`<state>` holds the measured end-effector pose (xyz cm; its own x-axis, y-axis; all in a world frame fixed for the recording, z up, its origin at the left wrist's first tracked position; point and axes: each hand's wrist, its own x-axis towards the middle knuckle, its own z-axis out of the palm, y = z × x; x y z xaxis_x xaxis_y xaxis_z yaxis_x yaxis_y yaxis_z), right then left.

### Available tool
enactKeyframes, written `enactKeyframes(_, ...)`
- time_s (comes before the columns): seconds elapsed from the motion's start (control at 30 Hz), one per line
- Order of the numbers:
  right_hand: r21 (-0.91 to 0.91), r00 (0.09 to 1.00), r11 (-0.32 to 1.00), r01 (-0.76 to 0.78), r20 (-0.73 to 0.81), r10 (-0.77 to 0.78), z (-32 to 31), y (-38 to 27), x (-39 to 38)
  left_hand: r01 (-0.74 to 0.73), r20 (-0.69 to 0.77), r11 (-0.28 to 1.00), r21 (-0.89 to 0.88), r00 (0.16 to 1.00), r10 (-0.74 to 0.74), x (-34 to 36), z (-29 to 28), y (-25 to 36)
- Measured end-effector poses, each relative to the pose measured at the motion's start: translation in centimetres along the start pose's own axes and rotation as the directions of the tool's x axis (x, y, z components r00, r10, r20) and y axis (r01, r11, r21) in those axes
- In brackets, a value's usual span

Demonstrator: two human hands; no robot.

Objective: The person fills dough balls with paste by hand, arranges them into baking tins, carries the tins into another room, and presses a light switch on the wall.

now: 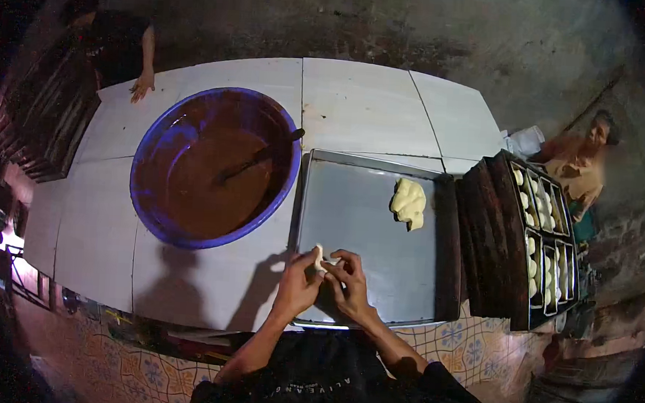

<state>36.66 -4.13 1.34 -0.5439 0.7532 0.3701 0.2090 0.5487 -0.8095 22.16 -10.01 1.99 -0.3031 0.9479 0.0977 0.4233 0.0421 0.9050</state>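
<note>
Between my two hands is a small piece of pale dough (319,258), held above the near left part of a large metal tray (368,241). My left hand (300,283) has its fingers closed on the dough from the left. From the right, my right hand (349,278) pinches at the same piece with thumb and fingers. A bigger lump of yellowish dough (409,204) lies on the tray's far right part. Left of the tray stands a wide blue basin (139,209) with brown liquid (212,187) inside; a dark-handled utensil (255,160) rests in it.
Right of the tray are stacked dark pans (494,234), the top one holding rows of pale dough pieces (547,208). Another dark stack (50,118) stands at the far left. One person's hand (143,85) rests on the white tiled table (365,115); another person (580,162) is at the right.
</note>
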Motion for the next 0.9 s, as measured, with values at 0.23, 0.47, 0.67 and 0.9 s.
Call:
enactKeyframes(0.23, 0.13, 0.998, 0.99, -0.048, -0.031, 0.053, -1.3, -0.8, -0.2, 0.301, 0.154, 0.871, -0.389, 0.953, -0.26, -0.8, 1.7, -0.1)
enactKeyframes(0.47, 0.321, 0.874, 0.826, -0.464, 0.011, 0.487, -1.5, 0.5, -1.7, 0.262, 0.126, 0.859, -0.439, 0.965, -0.23, -0.9, 3.4, -1.5)
enactKeyframes(0.67, 0.485, 0.663, 0.457, -0.746, 0.607, 0.438, -2.8, 2.2, -1.0, 0.176, 0.251, 0.663, -0.727, 0.968, 0.018, -0.4, 1.6, -0.8)
enactKeyframes(0.9, 0.423, 0.824, 0.71, -0.562, 0.219, 0.522, -1.9, 9.0, -0.9, -0.125, -0.081, 0.924, -0.361, 0.991, 0.103, -0.6, 1.0, -4.0)
